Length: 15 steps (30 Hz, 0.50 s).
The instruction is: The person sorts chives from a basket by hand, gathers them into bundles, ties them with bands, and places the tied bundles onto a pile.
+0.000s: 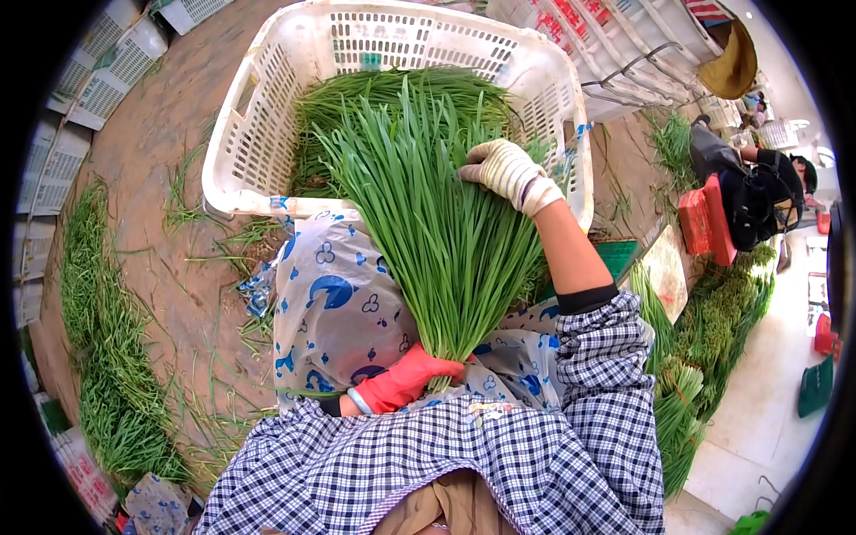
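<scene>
A large bunch of garlic chives (pixel 437 241) fans out in front of me, its long flat leaves pointing away. My left hand (pixel 410 376), in a red glove, is closed around the narrow stem end close to my body. At the upper right of the leaves is my right hand (pixel 508 174), in a white striped knit glove, its fingers bent and pressed together on the leaves; the fingertips are partly hidden. Beyond the bunch stands a white plastic crate (pixel 259 107) holding more chives. A plastic sheet with blue prints (pixel 330 294) covers my lap beneath the bunch.
Loose greens (pixel 107 339) lie in a long heap on the left floor. More bundles (pixel 682 401) lie at the right, near a red stool (pixel 709 218). White crates (pixel 116 76) line the left edge; others (pixel 606 45) stand at the upper right. Another person (pixel 758 192) sits at the right.
</scene>
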Each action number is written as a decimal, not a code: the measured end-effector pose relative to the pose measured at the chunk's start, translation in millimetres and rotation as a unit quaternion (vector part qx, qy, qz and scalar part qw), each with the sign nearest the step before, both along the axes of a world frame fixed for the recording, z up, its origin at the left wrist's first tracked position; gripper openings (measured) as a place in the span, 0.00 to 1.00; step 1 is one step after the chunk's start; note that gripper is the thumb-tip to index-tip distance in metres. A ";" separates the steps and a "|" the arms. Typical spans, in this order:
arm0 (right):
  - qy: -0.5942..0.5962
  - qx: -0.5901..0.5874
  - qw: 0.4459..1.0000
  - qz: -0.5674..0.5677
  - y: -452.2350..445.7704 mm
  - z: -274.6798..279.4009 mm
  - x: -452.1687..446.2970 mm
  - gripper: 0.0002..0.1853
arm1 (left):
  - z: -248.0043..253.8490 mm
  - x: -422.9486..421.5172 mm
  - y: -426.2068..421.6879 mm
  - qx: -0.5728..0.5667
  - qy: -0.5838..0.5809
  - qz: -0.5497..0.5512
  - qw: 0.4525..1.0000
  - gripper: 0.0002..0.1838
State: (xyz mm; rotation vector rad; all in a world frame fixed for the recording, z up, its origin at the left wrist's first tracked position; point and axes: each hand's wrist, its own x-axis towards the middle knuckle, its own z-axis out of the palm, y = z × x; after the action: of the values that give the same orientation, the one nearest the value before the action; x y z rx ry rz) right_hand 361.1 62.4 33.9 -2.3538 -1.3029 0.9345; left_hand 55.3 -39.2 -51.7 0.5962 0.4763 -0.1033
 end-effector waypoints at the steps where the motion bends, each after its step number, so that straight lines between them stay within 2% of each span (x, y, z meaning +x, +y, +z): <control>1: -0.001 0.001 1.000 0.000 -3.6 -3.4 -2.5 0.20 | -0.2 0.0 0.0 0.001 -0.001 0.000 1.000 0.20; 3: -0.099 0.079 0.992 -0.024 -12.4 -8.7 -13.6 0.17 | -1.5 -1.1 0.6 -0.016 0.002 -0.002 1.000 0.19; 5: -0.177 0.087 0.980 -0.030 -14.9 -17.2 -28.3 0.14 | -6.3 -2.6 0.8 -0.016 0.004 -0.009 1.000 0.18; 7: -0.188 0.116 0.971 -0.089 -16.1 -30.4 -38.5 0.14 | -6.9 -3.3 0.8 -0.015 0.005 -0.015 1.000 0.18; 8: -0.135 0.140 0.966 -0.168 -16.9 -33.3 -39.6 0.15 | -5.7 -3.5 1.2 -0.017 0.012 -0.014 1.000 0.18; 9: -0.084 0.214 0.935 -0.270 -17.2 -45.0 -33.4 0.15 | -3.0 -3.5 0.2 -0.020 0.019 -0.012 1.000 0.19; 11: -0.031 0.235 0.913 -0.331 -19.2 -48.0 -6.0 0.16 | -5.3 -3.5 -3.0 -0.017 0.019 -0.005 1.000 0.19; 12: 0.008 0.311 0.887 -0.341 -13.4 -47.8 0.0 0.17 | -6.5 -2.9 -2.0 -0.014 0.018 0.006 1.000 0.19; 14: 0.059 0.372 0.856 -0.354 -16.4 -44.1 17.4 0.18 | -5.6 -2.7 -2.2 0.001 0.012 0.008 1.000 0.19; 15: 0.076 0.402 0.846 -0.342 -18.7 -16.4 8.6 0.17 | -5.5 -2.1 -2.5 0.011 0.008 0.009 1.000 0.19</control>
State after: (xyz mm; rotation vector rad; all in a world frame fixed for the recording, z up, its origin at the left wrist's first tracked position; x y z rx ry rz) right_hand 369.7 43.6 17.5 -1.7703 -0.5162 0.2440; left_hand 53.2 -41.7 -57.2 0.6137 0.4989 -0.0863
